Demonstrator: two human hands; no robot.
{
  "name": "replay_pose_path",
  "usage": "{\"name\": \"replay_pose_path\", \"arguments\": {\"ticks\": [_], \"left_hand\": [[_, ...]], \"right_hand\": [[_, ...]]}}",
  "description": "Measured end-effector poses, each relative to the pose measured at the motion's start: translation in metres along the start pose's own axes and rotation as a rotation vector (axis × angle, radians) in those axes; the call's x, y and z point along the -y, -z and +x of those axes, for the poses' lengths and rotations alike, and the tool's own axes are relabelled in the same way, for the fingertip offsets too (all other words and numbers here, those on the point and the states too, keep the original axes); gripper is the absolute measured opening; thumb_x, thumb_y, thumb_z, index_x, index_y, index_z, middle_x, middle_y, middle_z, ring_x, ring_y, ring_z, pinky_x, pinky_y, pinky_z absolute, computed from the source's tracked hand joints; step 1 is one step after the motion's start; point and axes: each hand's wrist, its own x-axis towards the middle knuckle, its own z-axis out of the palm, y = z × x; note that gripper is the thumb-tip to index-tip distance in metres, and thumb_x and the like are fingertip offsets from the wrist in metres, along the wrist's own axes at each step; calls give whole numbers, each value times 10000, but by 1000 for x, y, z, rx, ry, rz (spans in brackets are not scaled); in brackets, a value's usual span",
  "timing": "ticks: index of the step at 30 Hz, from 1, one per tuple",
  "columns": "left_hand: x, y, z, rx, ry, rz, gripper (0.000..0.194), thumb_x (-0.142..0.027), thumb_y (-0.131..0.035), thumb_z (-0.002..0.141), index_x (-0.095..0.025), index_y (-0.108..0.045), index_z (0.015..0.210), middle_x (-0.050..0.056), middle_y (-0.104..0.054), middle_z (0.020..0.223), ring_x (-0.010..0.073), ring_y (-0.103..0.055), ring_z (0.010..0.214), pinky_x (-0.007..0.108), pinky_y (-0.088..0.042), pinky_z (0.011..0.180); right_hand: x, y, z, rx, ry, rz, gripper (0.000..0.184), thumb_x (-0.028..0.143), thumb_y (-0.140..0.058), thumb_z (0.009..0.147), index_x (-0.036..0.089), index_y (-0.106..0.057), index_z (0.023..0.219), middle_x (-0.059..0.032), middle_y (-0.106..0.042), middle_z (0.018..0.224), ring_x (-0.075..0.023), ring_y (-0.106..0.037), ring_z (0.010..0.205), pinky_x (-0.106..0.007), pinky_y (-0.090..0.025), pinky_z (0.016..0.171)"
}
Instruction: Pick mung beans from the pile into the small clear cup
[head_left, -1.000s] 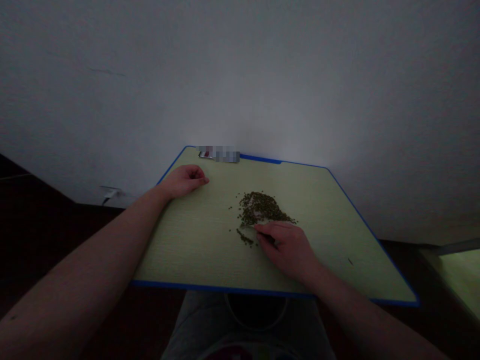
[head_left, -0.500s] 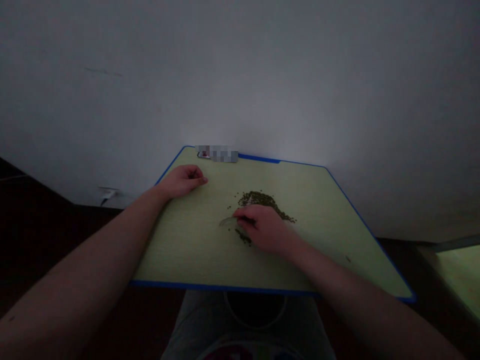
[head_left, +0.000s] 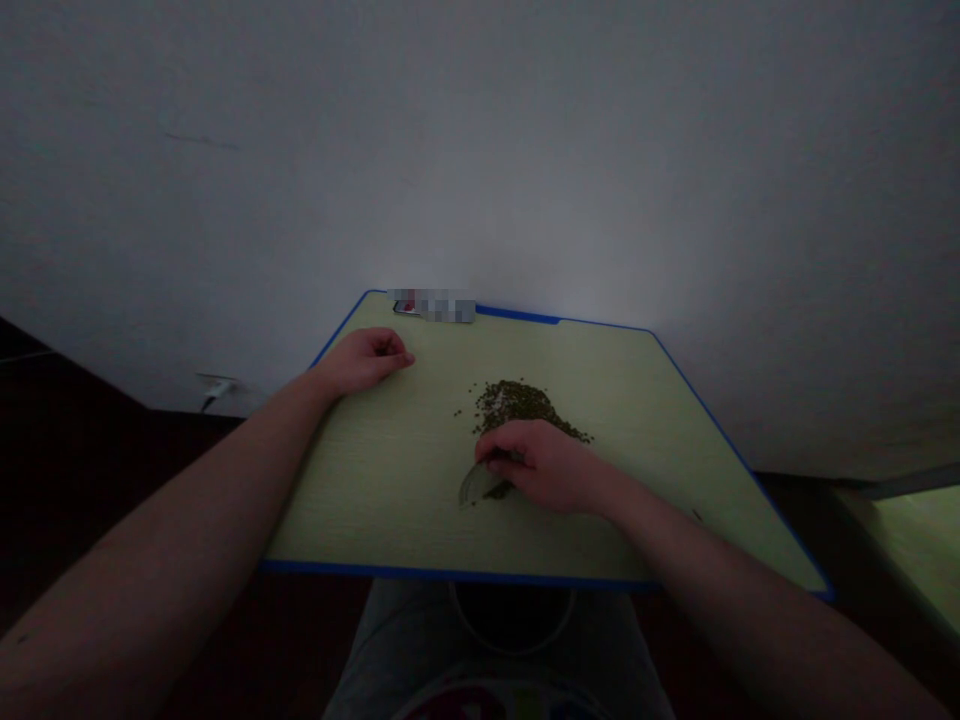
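My right hand [head_left: 544, 463] is closed on a clear, rounded lid-like piece [head_left: 469, 487], which it holds tilted against the tabletop. Small dark green beans or seeds [head_left: 499, 491] lie by the lower edge of that piece, partly hidden by the fingers. Just beyond the hand spreads a larger pile of the same beans [head_left: 525, 401], with a few strays around it. My left hand [head_left: 369, 358] rests on the left side of the table, its fingers curled in with nothing visible in them.
The light tabletop [head_left: 360, 500] has a blue rim and stands against a pale wall [head_left: 480, 150]. A phone [head_left: 409, 307], partly blurred out, lies at the back edge. Below the front edge, a dark round container [head_left: 511, 615] sits between my legs.
My right hand has drawn the clear piece slightly toward me and to the right, sweeping some beans nearer the front edge. The left hand stays where it was.
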Motion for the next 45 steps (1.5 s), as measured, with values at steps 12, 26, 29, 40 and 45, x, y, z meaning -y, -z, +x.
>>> {"name": "replay_pose_path", "arguments": {"ticks": [12,26,29,40,45], "left_hand": [[-3,0,-1,6,10,-18,261,-421,-654,686,-179,-556,684,-38,-477,542,93,-403,502,250,-315,504],[-2,-1,-1,-9,21,-6,248,-411,-660,690,-184,-562,679,-35,-479,537,98,-409,508,248,-315,504],[-4,-1,-1,-4,25,-17,245,-408,-661,688,-185,-560,677,-36,-475,530,99,-404,502,248,-315,498],[-1,-1,0,0,28,-9,247,-408,-657,694,-178,-567,697,-34,-483,548,93,-411,502,246,-319,498],[3,-1,1,4,10,7,260,-421,-652,700,-178,-560,694,-40,-472,542,90,-406,501,243,-319,501]], "right_hand": [[-6,-2,-39,-95,-168,-67,262,70,-578,817,225,-705,985,-18,-735,932,-176,-659,840,-298,-483,745],[0,-6,-81,-118,-353,-22,174,155,-560,844,228,-684,942,-13,-719,816,-175,-649,711,-284,-454,612],[5,-9,-86,-112,-405,16,156,155,-564,845,228,-674,928,-1,-707,770,-160,-635,662,-274,-438,586],[11,-22,-102,-174,-469,70,136,187,-573,841,227,-660,937,-3,-700,758,-166,-641,661,-280,-447,588],[18,-23,-106,-163,-491,99,146,190,-563,845,221,-657,953,5,-700,775,-156,-644,689,-274,-455,616]]}}
